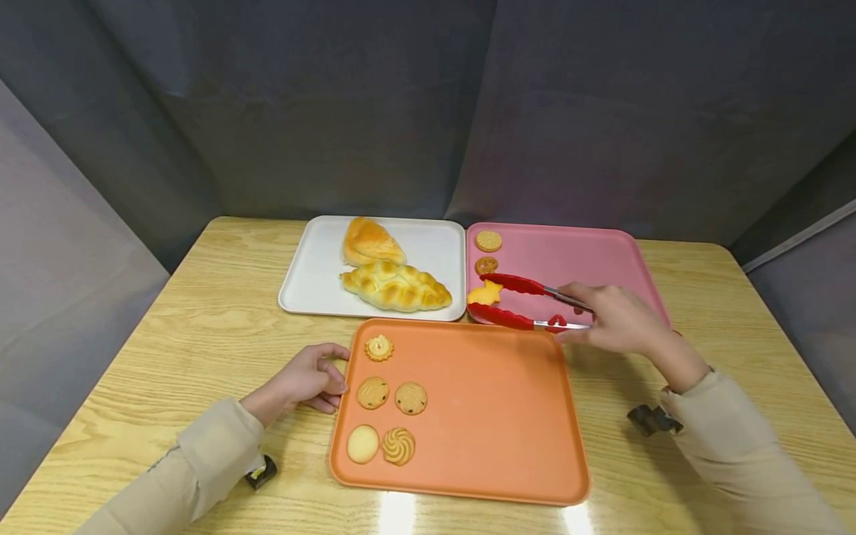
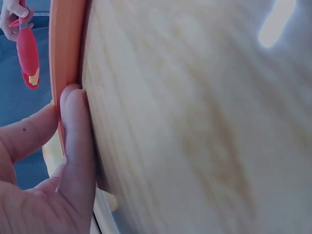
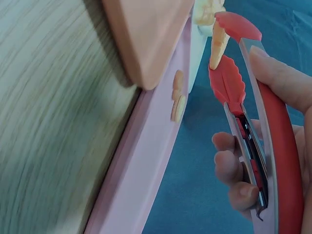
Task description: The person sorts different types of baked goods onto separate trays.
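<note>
With my right hand (image 1: 618, 318) I grip a pair of red-tipped metal tongs (image 1: 511, 284). Between the tong heads is a yellow cookie (image 1: 483, 294) with a pointed outline, raised above the pink tray's near left corner; the right wrist view has this cookie (image 3: 219, 45) edge-on. My left hand (image 1: 314, 377) pinches the left rim of the orange tray (image 1: 495, 416), thumb on one side and fingers on the other in the left wrist view. On that tray lie several cookies, among them a swirled cookie (image 1: 398, 446) and a flower-edged cookie (image 1: 379, 348).
Behind the orange tray, the pink tray (image 1: 568, 256) carries a round cookie (image 1: 489, 241) and a pretzel-shaped cookie (image 1: 486, 265). To its left, a white tray (image 1: 310, 271) bears a braided bread (image 1: 397, 287) and a folded pastry (image 1: 371, 241). Dark curtains (image 1: 334, 111) hang behind the wooden table (image 1: 154, 371).
</note>
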Tool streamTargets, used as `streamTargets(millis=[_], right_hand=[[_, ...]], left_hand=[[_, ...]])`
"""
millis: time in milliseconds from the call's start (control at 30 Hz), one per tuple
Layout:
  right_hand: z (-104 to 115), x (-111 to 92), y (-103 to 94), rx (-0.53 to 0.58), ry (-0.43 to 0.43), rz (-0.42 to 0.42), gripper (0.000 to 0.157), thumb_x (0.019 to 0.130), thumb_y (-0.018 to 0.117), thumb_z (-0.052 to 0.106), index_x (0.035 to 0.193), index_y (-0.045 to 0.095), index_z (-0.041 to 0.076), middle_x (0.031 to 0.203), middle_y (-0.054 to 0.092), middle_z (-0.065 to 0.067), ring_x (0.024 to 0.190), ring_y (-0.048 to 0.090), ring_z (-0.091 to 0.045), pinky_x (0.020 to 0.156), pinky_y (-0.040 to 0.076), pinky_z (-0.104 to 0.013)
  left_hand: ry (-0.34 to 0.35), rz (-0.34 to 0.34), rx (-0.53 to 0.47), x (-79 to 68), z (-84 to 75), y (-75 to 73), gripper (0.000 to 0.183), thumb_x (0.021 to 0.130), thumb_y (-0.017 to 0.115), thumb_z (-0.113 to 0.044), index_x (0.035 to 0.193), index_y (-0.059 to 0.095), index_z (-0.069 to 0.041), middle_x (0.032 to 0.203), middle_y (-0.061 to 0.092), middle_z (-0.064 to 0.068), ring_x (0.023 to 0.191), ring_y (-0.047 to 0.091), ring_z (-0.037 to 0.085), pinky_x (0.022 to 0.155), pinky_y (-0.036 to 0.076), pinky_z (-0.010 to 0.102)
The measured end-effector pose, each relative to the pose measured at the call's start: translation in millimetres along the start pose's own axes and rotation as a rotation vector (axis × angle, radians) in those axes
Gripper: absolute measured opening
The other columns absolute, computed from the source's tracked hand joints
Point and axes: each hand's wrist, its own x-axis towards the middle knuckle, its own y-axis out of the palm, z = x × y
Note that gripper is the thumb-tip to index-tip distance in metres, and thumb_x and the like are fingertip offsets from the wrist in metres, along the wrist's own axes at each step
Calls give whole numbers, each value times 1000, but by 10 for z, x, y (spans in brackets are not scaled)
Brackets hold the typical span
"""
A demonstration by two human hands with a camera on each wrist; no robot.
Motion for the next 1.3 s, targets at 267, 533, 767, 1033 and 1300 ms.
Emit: streamTargets(millis=[267,533,767,1033,1300], right_hand=[[-86,-7,43,-18,87,70,56,65,81,33,107,60,3,63,50,1,53,39,-11,48,33,-26],[-159,18,106,-21,156,137,59,67,78,38,110,58,3,59,44,4,55,41,-13,50,33,-27],[-186,47,125,-19,186,174,61,67,77,41,111,58,3,59,43,4,56,41,-14,50,34,-27],[-199,59,127,6,209,192,62,67,77,42,111,57,3,59,45,4,54,42,-13,48,35,-27],[-179,38,113,0,198,172,68,66,77,45,114,55,1,59,43,3,54,40,-13,48,34,-27]], left_hand=[[-5,-1,-7,-1,2,-7,52,79,59,9,127,41,3,78,58,13,50,58,17,47,54,33],[-11,-12,-5,5,15,5,50,79,59,10,125,43,3,78,58,13,50,58,16,47,54,33],[-2,-5,-2,-1,3,7,52,79,59,9,127,41,4,78,58,14,50,58,17,47,54,33],[8,-1,0,-4,-4,6,53,79,59,9,128,40,4,77,57,13,49,58,17,46,54,33],[10,3,3,-2,0,0,52,79,59,9,127,40,4,76,57,11,50,58,17,47,54,33]])
